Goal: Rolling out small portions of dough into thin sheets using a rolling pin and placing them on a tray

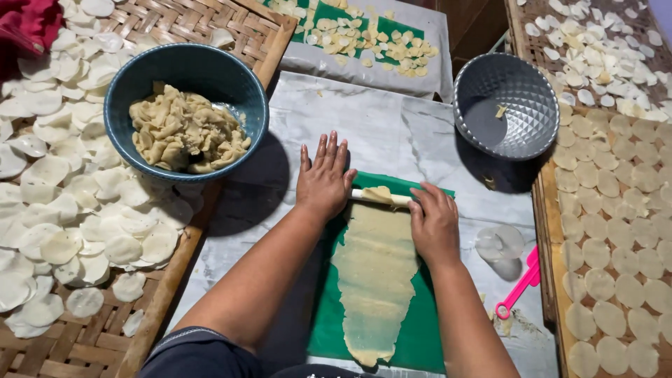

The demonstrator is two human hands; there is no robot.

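Both hands press flat, fingers open, on a roller [381, 197] at the dough [374, 276] strip's 12 o'clock end: left hand [323, 182], right hand [434, 224]. The dough lies along the green mat [420, 329]. Bowl [185, 105] at 10 o'clock, tin [505, 105] at 2; bare marble between.

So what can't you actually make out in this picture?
- Rolling pin, head view: only a short middle stretch shows; the left hand and right hand cover its ends.
- Dough sheet: its near end runs to the bottom edge.
- Red cloth: cut off by the top-left corner.
- Grey bowl: the scrap inside is too small to identify.
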